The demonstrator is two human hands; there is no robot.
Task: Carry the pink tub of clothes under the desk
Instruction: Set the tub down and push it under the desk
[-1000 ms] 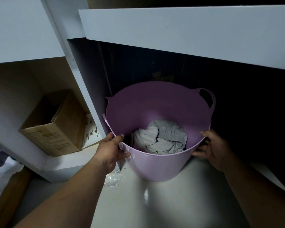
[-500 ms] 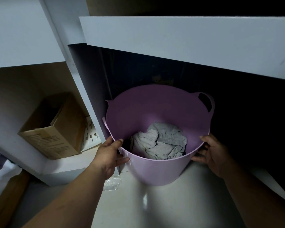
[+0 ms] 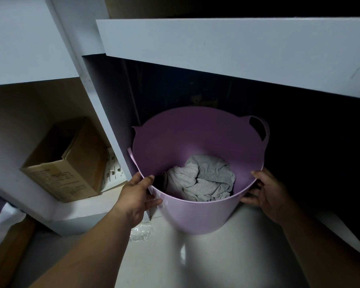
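Pink tub (image 3: 197, 215) of grey clothes (image 3: 202, 179) is sitting beneath the desk (image 3: 227, 50), left hand (image 3: 136, 197) and right hand (image 3: 267, 193) gripping its rim.

Pale floor (image 3: 216, 265), white shelf unit (image 3: 25, 38) left holding cardboard box (image 3: 71, 165), dark recess (image 3: 310, 142) behind

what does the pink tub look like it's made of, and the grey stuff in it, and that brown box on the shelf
The round pink tub looks like flexible moulded plastic, matt: thin rim, handles moulded in. The crumpled grey clothes look like soft knit cotton, with a ribbed elastic band; fibre uncertain. The brown box looks like plain cardboard: dull surface, folded flap, printed text.
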